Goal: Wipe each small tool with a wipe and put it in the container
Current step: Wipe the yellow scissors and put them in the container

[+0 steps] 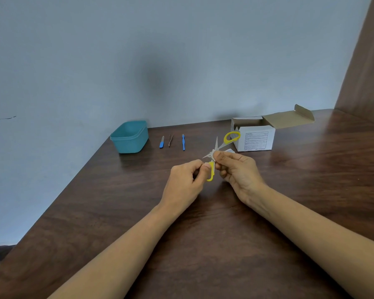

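Upper left, at the table's (203,234) far corner: teal container (129,137), open top, standing upright against the grey-blue wall (138,61). Nothing can be made out inside it from this angle.

Just right of it, three small tools lie in a row on the wood, apart from one another and lengthwise away from the viewer:
- blue-handled file (161,142)
- thin metal tweezers (170,140)
- slim blue tool (183,142)

Centre of frame, held above the table: left hand (186,180), fingers curled, thumb and forefinger gripping the lower yellow handle of the scissors (212,171). Scissors are spread open. One blade points up, the other points left, and the second yellow loop sticks out to the upper right, in front of the box.

Right hand (238,171) meets the scissors at the pivot. Its thumb and forefinger pinch a small pale wipe (212,153) against the blades there; remaining fingers curled under.

Just beyond the right hand's knuckles, a small torn white packet (229,150) lies on the table. Behind it sits a white cardboard box (255,139) with printed label, flaps open. Far right edge: brown wooden panel (365,72).
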Demonstrator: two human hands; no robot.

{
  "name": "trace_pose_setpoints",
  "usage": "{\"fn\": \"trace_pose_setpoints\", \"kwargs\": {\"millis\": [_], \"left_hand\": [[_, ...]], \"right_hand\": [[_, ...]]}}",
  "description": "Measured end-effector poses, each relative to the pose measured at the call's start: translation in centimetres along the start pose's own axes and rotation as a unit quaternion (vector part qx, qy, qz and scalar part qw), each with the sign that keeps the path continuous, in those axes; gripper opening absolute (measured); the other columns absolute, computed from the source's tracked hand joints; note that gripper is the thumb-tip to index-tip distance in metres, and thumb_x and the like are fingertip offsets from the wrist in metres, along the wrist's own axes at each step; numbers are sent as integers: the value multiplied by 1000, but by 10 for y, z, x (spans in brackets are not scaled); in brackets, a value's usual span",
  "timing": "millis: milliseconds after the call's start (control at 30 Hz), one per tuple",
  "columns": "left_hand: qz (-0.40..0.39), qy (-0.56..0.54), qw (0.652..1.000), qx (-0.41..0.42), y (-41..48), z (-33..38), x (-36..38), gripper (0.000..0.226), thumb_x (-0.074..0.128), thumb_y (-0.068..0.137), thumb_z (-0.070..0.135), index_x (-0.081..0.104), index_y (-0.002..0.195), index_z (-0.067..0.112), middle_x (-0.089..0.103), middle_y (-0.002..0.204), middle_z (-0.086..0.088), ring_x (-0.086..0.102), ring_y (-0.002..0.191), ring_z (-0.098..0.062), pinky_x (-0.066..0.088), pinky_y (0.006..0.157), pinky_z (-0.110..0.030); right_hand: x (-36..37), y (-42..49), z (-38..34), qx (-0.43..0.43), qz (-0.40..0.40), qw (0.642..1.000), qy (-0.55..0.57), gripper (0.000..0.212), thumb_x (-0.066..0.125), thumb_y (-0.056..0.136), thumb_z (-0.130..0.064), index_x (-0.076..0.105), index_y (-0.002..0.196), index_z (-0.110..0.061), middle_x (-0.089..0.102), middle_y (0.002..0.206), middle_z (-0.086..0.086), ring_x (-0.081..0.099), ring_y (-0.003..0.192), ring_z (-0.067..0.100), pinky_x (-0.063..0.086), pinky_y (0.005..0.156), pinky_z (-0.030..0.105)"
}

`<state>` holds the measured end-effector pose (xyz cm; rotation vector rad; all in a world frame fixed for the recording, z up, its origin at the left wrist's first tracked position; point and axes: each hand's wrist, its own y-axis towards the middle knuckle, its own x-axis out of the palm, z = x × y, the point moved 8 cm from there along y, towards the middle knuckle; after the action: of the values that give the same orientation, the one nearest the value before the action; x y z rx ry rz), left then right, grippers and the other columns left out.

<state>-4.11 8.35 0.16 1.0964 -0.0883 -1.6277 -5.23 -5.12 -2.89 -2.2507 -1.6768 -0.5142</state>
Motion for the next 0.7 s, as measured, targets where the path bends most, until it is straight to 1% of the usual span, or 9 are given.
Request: {"fn": "trace_pose_setpoints", "kwargs": {"millis": [100, 167, 267, 333, 433, 500, 600, 700], "left_hand": [[21, 0, 1000, -21, -1, -4, -3, 38, 54, 97, 31, 59, 64, 14, 43, 51, 6, 42, 51, -9, 29, 49, -18], [41, 0, 998, -37, -2, -5, -7, 35, 56, 95, 31, 60, 64, 15, 42, 49, 7, 41, 50, -8, 28, 49, -18], [63, 4, 997, -48, -2, -5, -11, 34, 56, 95, 29, 58, 64, 17, 38, 47, 8, 40, 49, -8, 26, 48, -19], [72, 6, 996, -52, -1, -6, -14, 33, 56, 95, 26, 57, 64, 15, 37, 47, 8, 39, 49, -9, 26, 48, -19], [59, 3, 997, -44, 0, -4, -14, 33, 56, 95, 22, 58, 64, 12, 37, 47, 8, 40, 49, -7, 27, 48, -16], [34, 1, 999, -31, 0, -1, -9, 34, 56, 96, 24, 59, 64, 15, 39, 48, 8, 41, 49, -7, 29, 49, -15], [-2, 3, 1000, -13, -1, 4, -1, 33, 56, 96, 28, 60, 64, 18, 44, 49, 8, 44, 51, -7, 30, 49, -15], [-12, 1, 1000, -6, -1, 3, 2, 34, 55, 97, 29, 60, 65, 18, 54, 53, -2, 49, 54, -16, 34, 51, -21]], "right_hand": [[5, 1, 2, 37, -52, 998, -23, 2, 66, 84, -4, 66, 82, -3, 60, 65, 2, 53, 60, 8, 41, 52, 14], [9, 1, 3, 45, -84, 994, -53, 3, 64, 85, -3, 66, 83, -3, 60, 65, 2, 53, 60, 8, 41, 52, 13], [12, 0, 4, 47, -107, 988, -100, 2, 66, 83, -2, 68, 83, -4, 63, 63, -1, 54, 57, 5, 41, 52, 13], [14, -1, 5, 46, -110, 984, -129, 3, 70, 81, -4, 70, 84, -3, 64, 64, -1, 53, 55, 3, 40, 52, 12], [10, -1, 5, 37, -77, 990, -114, 6, 72, 79, -6, 72, 84, -3, 65, 64, 1, 53, 55, 4, 40, 50, 12], [5, 1, 4, 35, -45, 996, -74, 2, 72, 79, -6, 71, 81, -4, 64, 63, 1, 53, 56, 5, 40, 49, 13], [-2, 4, 3, 29, 0, 999, -23, 4, 72, 80, -6, 68, 78, -4, 60, 62, 1, 52, 56, 6, 39, 47, 13], [-5, 4, 5, 16, 28, 999, 1, 6, 71, 81, -7, 68, 76, -7, 61, 58, -1, 52, 55, 6, 39, 47, 14]]}}
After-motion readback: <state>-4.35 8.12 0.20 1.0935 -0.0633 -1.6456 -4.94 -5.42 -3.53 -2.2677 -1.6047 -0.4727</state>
